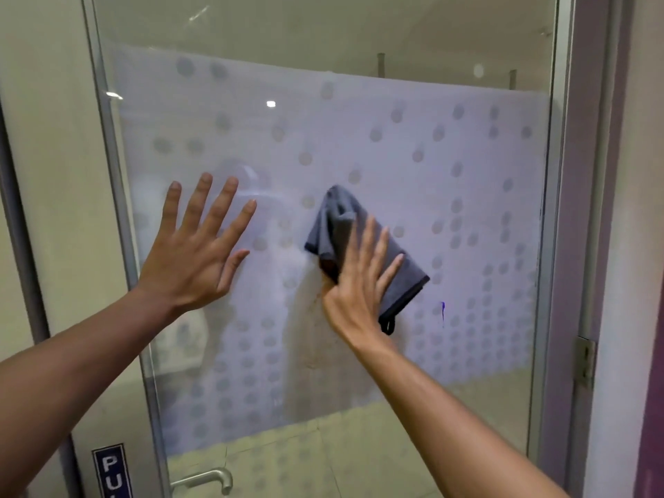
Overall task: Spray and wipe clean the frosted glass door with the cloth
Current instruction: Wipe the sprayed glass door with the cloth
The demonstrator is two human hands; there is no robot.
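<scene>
The frosted glass door filled most of the frame, its dotted frosted band running from upper left to lower right, with clear glass above and below. The grey cloth sat at the centre of the frame, flat against the frosted band. The right hand pressed it there with straight fingers laid over the fabric; nothing was curled round it, so the cloth was held only by pressure against the pane. The left hand, left of centre, lay spread on the glass, fingers splayed and relaxed, holding nothing and seemingly bracing the door.

The cloth looked soft, light and limp: its upper corner bunched up and a small loop hung from its lower edge. It would probably slide easily over smooth glass and slip from under a flat palm if pressure eased, so pinching a fold would give surer hold. The glass itself is stiff, slick and breakable, and likely swings on the hinge at the right edge, so firm, even pressure seemed wiser than hard pushing. A small purple streak showed right of the cloth. No spray bottle was in view. A door handle sat at the lower left.
</scene>
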